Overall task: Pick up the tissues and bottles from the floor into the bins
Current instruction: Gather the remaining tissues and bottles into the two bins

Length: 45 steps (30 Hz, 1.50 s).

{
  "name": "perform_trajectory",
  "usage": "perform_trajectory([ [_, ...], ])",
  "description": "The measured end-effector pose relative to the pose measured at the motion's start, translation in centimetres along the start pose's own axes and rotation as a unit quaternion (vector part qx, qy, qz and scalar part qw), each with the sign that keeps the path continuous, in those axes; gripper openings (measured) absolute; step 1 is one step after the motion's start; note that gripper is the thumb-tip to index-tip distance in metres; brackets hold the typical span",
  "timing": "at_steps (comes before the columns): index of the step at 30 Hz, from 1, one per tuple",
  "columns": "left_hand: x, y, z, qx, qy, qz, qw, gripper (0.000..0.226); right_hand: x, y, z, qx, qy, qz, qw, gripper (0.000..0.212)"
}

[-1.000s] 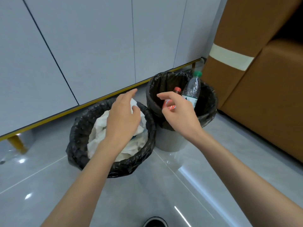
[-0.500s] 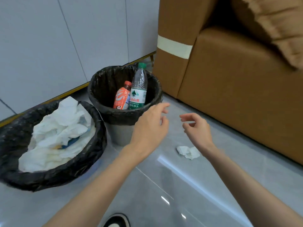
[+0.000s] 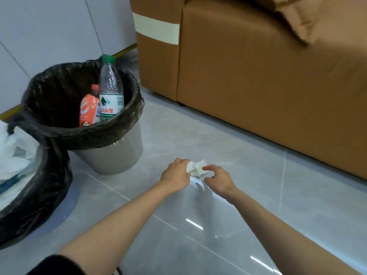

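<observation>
- Since half a second ago both hands have dropped from beside the bottle bin's rim to the floor, and the view has swung right, so the tissue bin is now cut off at the left edge
- The brown sofa (image 3: 258,86) fills the upper right; the grey tiled floor (image 3: 278,205) in front of it is glossy, so thin paper may slide on it rather than bunch up
- The tissue bin (image 3: 49,185), black-lined and piled with white tissues (image 3: 12,159), is the target for this piece; it sits well to the left of the hands, touching the bottle bin
- The bottle bin (image 3: 111,157) stands between hands and wall and holds a clear water bottle (image 3: 110,92) and an orange bottle (image 3: 87,110), both upright; carry past it, not into it
- The left hand (image 3: 175,175) has its fingers curled onto the left edge of the paper, and the right hand (image 3: 217,179) pinches the right edge with thumb and forefinger
- The crumpled tissue (image 3: 195,167) sits between the two hands, low on the floor; it may be just off the tile, though the fingers hide its underside
- To do it well: gather the loose corners into one wad, hand it to the left hand alone, lift straight up, then swing left over the tissue bin before letting go
</observation>
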<state>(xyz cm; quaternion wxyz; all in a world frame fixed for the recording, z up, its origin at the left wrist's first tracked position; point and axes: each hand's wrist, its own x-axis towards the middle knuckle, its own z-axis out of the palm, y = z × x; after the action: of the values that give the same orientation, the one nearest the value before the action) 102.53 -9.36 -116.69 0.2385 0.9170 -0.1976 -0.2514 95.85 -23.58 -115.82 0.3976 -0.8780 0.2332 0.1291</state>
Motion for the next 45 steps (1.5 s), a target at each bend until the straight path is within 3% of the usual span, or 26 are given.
perform_trajectory([
  [7,1.3,-0.8,1.8,0.101,-0.081,0.012,0.992,0.064,2.2,1.1,1.6,-0.147,-0.072,-0.04,0.986,0.055],
  [12,2.1,-1.2,2.7,0.175,-0.117,0.023,0.977,0.063,2.5,1.3,1.9,-0.153,-0.119,-0.028,0.981,0.064],
  [15,2.0,-1.7,3.7,0.178,-0.092,0.027,0.979,0.065,2.5,2.0,2.5,-0.155,-0.104,-0.027,0.982,0.063],
  [19,1.4,-2.4,4.6,0.204,-0.052,0.045,0.977,0.061,2.4,3.0,3.1,-0.208,-0.074,-0.054,0.974,0.039],
  [22,0.6,-2.7,4.9,0.211,-0.046,0.051,0.975,0.041,1.9,3.7,3.6,-0.224,-0.095,-0.054,0.968,0.012],
  [25,-0.4,-3.3,5.1,0.138,-0.039,0.037,0.989,0.024,1.1,4.2,4.3,-0.174,-0.096,-0.05,0.979,0.011],
  [27,-1.0,-3.5,4.7,0.021,-0.007,0.004,1.0,0.021,0.6,3.8,4.4,-0.093,-0.063,-0.051,0.992,0.011],
  [30,-2.0,-3.2,2.2,-0.138,0.085,-0.034,0.986,0.018,-0.1,1.6,3.6,0.065,0.016,-0.044,0.997,0.004],
  [35,-5.3,-2.1,-4.2,-0.279,0.22,0.013,0.935,0.019,-2.3,-5.4,1.2,0.274,0.016,-0.084,0.958,0.005],
  [39,-10.3,-1.5,-9.1,-0.335,0.328,0.032,0.883,0.014,-4.7,-12.1,0.1,0.326,-0.01,-0.171,0.93,0.007],
  [45,-17.4,-4.9,-15.6,-0.316,0.466,0.026,0.826,0.016,-7.4,-22.3,2.8,0.319,-0.106,-0.31,0.89,0.013],
])
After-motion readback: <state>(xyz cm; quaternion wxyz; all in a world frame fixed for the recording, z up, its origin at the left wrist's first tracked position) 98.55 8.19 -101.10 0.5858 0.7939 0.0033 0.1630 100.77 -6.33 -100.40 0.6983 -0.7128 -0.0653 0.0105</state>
